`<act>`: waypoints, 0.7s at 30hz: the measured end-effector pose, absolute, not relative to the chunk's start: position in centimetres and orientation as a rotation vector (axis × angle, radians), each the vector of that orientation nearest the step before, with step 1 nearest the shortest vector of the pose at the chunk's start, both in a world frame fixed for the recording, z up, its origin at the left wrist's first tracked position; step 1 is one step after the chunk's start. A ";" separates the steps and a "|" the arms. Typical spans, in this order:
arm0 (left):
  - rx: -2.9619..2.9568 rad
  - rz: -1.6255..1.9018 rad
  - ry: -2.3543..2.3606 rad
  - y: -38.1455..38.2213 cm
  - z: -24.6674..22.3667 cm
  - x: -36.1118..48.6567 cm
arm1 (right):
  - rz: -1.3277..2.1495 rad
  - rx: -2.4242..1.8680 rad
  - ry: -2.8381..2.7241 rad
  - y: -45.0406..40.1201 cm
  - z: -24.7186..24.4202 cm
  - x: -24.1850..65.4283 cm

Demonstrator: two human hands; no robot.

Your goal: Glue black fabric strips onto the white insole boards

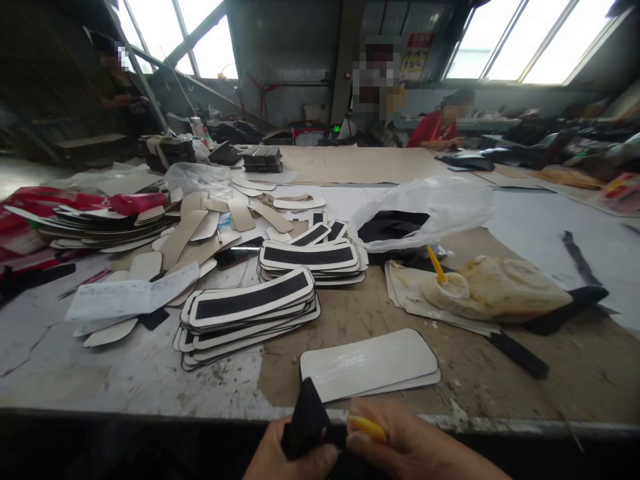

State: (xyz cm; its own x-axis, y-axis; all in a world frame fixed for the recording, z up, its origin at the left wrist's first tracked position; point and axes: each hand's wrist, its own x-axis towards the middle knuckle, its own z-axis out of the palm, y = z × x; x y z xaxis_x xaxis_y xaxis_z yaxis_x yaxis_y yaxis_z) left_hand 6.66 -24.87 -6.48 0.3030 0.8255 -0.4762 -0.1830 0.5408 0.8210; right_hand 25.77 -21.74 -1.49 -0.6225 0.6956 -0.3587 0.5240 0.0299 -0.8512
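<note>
Left hand [291, 459] and right forearm [457, 457] are cut off below.

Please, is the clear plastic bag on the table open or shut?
Open: the clear plastic bag has a wide mouth, and black pieces are showing in it.

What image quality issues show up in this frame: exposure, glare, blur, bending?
Head view: windows blown out, room behind dim; soft glare on the blank white piece; right hand and yellow tool slightly blurred, black material losing detail in shadow; wide-angle stretching toward the side edges, where things smear; faces pixelated.
</note>
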 end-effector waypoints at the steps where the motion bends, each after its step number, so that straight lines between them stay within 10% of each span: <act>1: 0.683 0.779 1.157 -24.6 -6.7 6.5 | 1.556 -1.338 -2.196 -21.1 -1.4 25.9; 21: 0.617 0.852 1.527 -21.1 -8.4 7.1 | 0.912 -1.527 -2.732 -13.2 -4.9 22.1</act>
